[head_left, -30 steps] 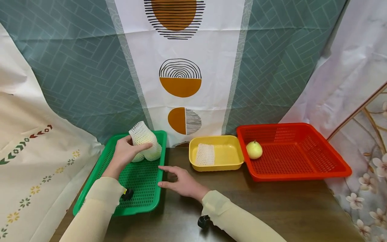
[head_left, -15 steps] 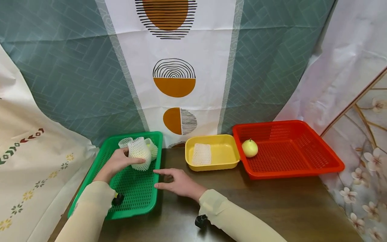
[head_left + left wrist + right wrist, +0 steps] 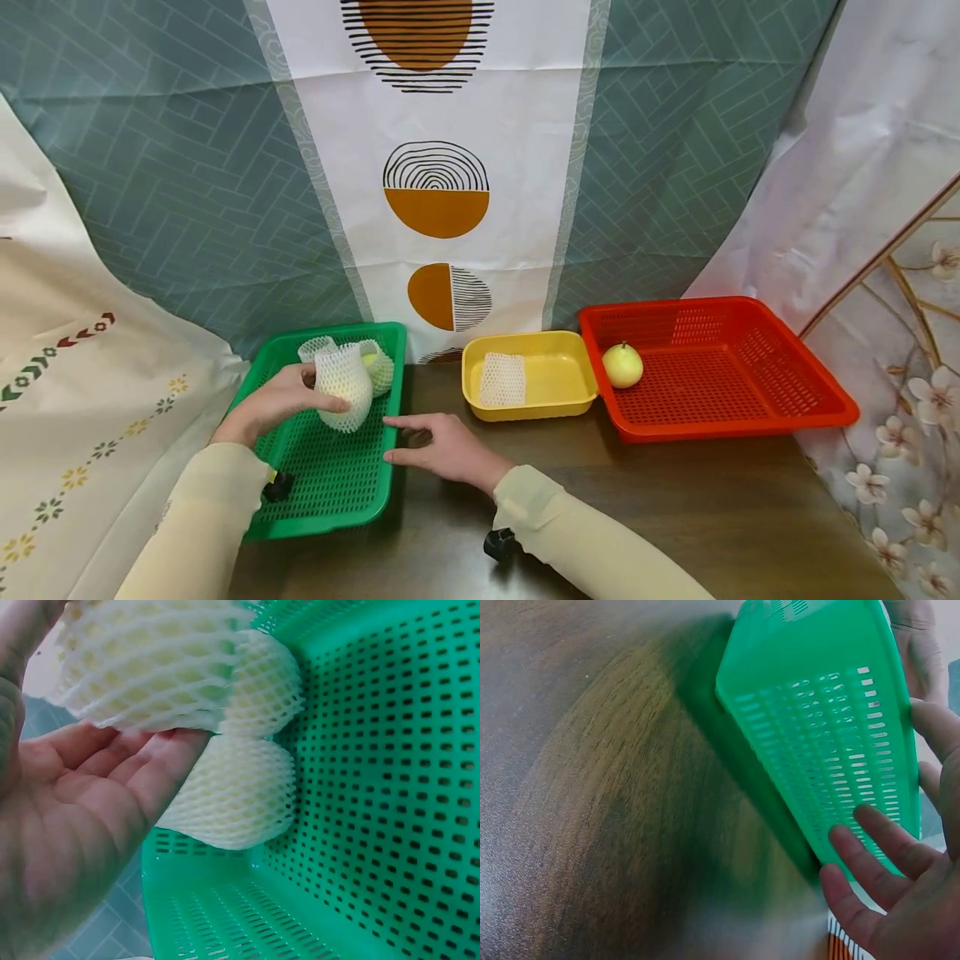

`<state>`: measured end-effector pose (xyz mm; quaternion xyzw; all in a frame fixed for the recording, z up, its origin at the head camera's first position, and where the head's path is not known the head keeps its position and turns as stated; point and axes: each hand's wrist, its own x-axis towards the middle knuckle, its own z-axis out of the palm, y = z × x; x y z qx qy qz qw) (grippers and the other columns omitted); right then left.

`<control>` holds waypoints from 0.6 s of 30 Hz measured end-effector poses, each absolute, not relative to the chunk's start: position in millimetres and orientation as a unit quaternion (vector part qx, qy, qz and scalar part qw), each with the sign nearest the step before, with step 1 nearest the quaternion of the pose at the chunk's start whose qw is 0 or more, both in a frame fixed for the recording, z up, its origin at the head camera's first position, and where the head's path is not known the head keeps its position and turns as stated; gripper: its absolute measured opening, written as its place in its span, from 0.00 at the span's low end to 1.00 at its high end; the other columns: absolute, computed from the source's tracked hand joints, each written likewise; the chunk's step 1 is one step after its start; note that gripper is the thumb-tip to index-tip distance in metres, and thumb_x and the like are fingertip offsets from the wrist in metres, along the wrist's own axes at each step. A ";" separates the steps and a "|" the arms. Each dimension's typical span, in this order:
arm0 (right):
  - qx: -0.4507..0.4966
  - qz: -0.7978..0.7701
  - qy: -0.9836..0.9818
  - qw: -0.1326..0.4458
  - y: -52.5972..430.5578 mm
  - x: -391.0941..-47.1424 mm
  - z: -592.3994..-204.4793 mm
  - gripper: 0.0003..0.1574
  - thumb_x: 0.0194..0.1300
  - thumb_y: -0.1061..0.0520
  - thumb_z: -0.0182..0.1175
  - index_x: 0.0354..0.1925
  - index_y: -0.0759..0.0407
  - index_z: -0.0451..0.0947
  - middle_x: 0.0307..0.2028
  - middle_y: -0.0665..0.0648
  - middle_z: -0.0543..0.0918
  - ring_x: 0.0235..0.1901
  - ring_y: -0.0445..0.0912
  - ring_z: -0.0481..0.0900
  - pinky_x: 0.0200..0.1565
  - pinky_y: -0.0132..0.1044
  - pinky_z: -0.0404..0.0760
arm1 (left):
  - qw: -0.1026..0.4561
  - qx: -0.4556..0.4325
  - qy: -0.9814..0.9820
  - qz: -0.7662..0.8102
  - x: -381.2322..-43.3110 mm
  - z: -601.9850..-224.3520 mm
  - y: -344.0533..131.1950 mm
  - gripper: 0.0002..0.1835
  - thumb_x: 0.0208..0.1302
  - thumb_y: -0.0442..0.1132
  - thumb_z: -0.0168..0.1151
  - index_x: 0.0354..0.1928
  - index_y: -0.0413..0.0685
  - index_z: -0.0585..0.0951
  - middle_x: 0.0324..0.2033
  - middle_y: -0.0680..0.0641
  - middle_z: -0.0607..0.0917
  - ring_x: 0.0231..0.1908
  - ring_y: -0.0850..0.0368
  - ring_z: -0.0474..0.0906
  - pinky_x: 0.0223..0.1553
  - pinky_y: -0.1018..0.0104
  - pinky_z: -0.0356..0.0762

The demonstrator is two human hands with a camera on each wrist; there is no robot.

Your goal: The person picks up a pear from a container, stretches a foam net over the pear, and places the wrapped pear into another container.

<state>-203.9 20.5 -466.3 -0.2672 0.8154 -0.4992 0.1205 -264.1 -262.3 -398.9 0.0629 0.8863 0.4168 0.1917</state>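
Note:
In the head view my left hand (image 3: 279,403) grips a pear in a white foam net (image 3: 343,387), held above the green basket (image 3: 330,523). The net's loose end stands up past the fruit. Behind it, more netted pears (image 3: 238,791) lie in the basket; two show in the left wrist view. My right hand (image 3: 450,447) is at the basket's right side, thumb and fingers apart and extended. From the right wrist view, its fingertips (image 3: 844,836) are close to the slotted outer wall; whether they touch it I cannot tell.
A yellow tray (image 3: 558,379) with an empty foam net (image 3: 502,379) in it stands at the middle back. Against its right side is a red basket (image 3: 705,433), where a bare pear (image 3: 622,365) lies at the left. Cloth hangs behind and on both sides.
My left hand has brought the netted pear down and toward me, away from the other netted pears behind it. The right hand stays by the green basket's rim. The head view has shifted slightly.

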 end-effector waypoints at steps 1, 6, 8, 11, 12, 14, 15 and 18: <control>-0.266 -0.499 0.816 0.121 20.7 -204.2 -466.3 0.31 0.54 0.32 0.61 0.57 0.21 0.68 0.56 0.35 0.75 0.53 0.46 0.77 0.46 0.30 0.77 | 0.199 0.064 0.885 0.415 -264.1 -399.5 -261.6 0.36 0.49 0.54 0.70 0.57 0.45 0.70 0.50 0.43 0.77 0.47 0.50 0.74 0.51 0.53 0.74; -0.255 -0.501 0.817 0.129 21.1 -205.4 -466.3 0.32 0.54 0.32 0.61 0.59 0.25 0.69 0.56 0.36 0.75 0.53 0.47 0.76 0.44 0.30 0.78 | 0.207 0.073 0.887 0.406 -268.3 -410.6 -252.6 0.35 0.47 0.53 0.72 0.56 0.45 0.73 0.48 0.44 0.79 0.45 0.51 0.74 0.48 0.57 0.75; -0.252 -0.506 0.814 0.131 20.9 -205.9 -466.2 0.32 0.54 0.33 0.61 0.58 0.24 0.69 0.56 0.37 0.75 0.52 0.48 0.77 0.43 0.30 0.78 | 0.199 0.070 0.891 0.403 -272.5 -416.0 -248.8 0.36 0.46 0.54 0.72 0.56 0.45 0.72 0.49 0.44 0.78 0.46 0.50 0.74 0.49 0.54 0.75; -0.246 -0.515 0.809 0.139 20.4 -206.0 -465.7 0.30 0.54 0.33 0.62 0.57 0.21 0.68 0.56 0.39 0.75 0.51 0.49 0.78 0.41 0.30 0.79 | 0.180 0.063 0.903 0.386 -278.8 -424.6 -244.9 0.39 0.44 0.56 0.73 0.56 0.46 0.71 0.50 0.44 0.78 0.47 0.50 0.73 0.49 0.52 0.74; -0.244 -0.517 0.808 0.141 20.2 -205.6 -465.5 0.30 0.54 0.33 0.62 0.56 0.20 0.68 0.56 0.39 0.76 0.50 0.50 0.78 0.41 0.30 0.79 | 0.176 0.061 0.904 0.385 -280.1 -427.9 -243.5 0.39 0.43 0.57 0.73 0.56 0.46 0.71 0.50 0.44 0.78 0.47 0.50 0.73 0.49 0.53 0.75; -0.241 -0.521 0.806 0.146 19.7 -204.9 -465.6 0.30 0.54 0.33 0.63 0.56 0.21 0.69 0.55 0.40 0.76 0.49 0.49 0.79 0.41 0.29 0.79 | 0.165 0.059 0.909 0.378 -280.9 -436.0 -241.9 0.40 0.41 0.57 0.74 0.55 0.46 0.70 0.49 0.44 0.77 0.45 0.50 0.74 0.45 0.55 0.76; -0.240 -0.523 0.804 0.148 19.5 -204.3 -465.4 0.30 0.54 0.34 0.63 0.56 0.21 0.69 0.54 0.41 0.77 0.48 0.48 0.79 0.41 0.29 0.79 | 0.158 0.060 0.911 0.375 -280.3 -439.5 -240.8 0.41 0.40 0.57 0.75 0.55 0.46 0.70 0.48 0.44 0.78 0.44 0.51 0.74 0.44 0.56 0.77; -0.238 -0.530 0.800 0.148 19.2 -203.1 -464.9 0.31 0.54 0.34 0.63 0.57 0.25 0.70 0.53 0.41 0.77 0.46 0.45 0.80 0.40 0.29 0.79 | 0.138 0.068 0.915 0.372 -279.4 -447.6 -237.5 0.40 0.37 0.56 0.77 0.52 0.47 0.70 0.44 0.45 0.79 0.40 0.51 0.76 0.39 0.60 0.77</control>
